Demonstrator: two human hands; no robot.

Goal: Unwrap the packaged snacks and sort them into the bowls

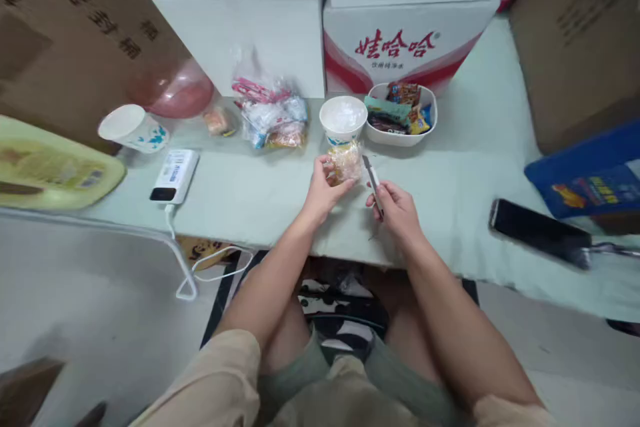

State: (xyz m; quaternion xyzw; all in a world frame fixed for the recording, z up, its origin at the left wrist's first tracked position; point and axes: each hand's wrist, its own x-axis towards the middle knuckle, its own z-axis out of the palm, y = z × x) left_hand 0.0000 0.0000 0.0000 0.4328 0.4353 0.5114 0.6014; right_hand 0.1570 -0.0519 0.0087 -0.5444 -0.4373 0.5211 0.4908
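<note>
My left hand (324, 188) is closed on a small snack in a clear, crinkled wrapper (346, 160), held just above the table. In my right hand (395, 205) is a slim utility knife (371, 173), its blade tip pointing up and away, close to the wrapper's right side. Whether the blade touches the wrapper I cannot tell. Right behind the snack stands a white paper cup (343, 113) with clear film inside. Beside the cup, a white bowl (400, 138) holds several packaged snacks.
Left of the cup lies a plastic bag of wrapped items (275, 113), with a small wrapped snack (219, 121) nearby. Further left are a tilted paper cup (133, 128) and a white power bank (175, 177) with a cable. A phone (540, 230) lies at right; boxes (390, 47) line the back.
</note>
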